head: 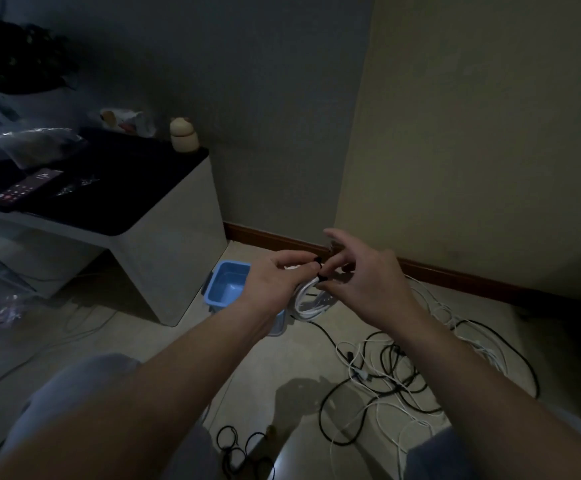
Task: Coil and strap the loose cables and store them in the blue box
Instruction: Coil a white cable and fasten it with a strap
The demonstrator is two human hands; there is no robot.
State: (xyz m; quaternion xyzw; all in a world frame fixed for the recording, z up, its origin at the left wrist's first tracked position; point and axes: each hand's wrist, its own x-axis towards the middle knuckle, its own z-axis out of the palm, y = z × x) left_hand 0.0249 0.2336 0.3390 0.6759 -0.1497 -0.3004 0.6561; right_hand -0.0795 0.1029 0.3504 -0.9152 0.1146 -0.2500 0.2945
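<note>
Both hands are meeting in mid-air above the floor, close together. Left hand (275, 282) is gripping the white cable coil (308, 303), fingers curled round its top, thumb and forefinger pinching near the black strap (320, 277). Right hand (368, 282) is pinching that black strap from the other side, with one finger sticking up straight and the rest curled in. Strap is sitting at the top of the coil, and whether it is fully closed is too dark to tell. Coil is hanging below the fingers, several white loops bunched together.

Blue box (228, 284) is standing open on the floor (282, 355) just left of and below the left hand, partly hidden by the wrist, beside the white cabinet (174, 244). Loose cables (403, 372), black and white, are lying tangled on the floor under the right forearm, trailing toward the baseboard (271, 239). A few black ties (237, 441) are lying in loops on the floor near the bottom edge, between the person's knees.

Phone (29, 187) is lying screen-lit on the cabinet's dark top. Cream jar (183, 135) is standing at the back corner of that top.
</note>
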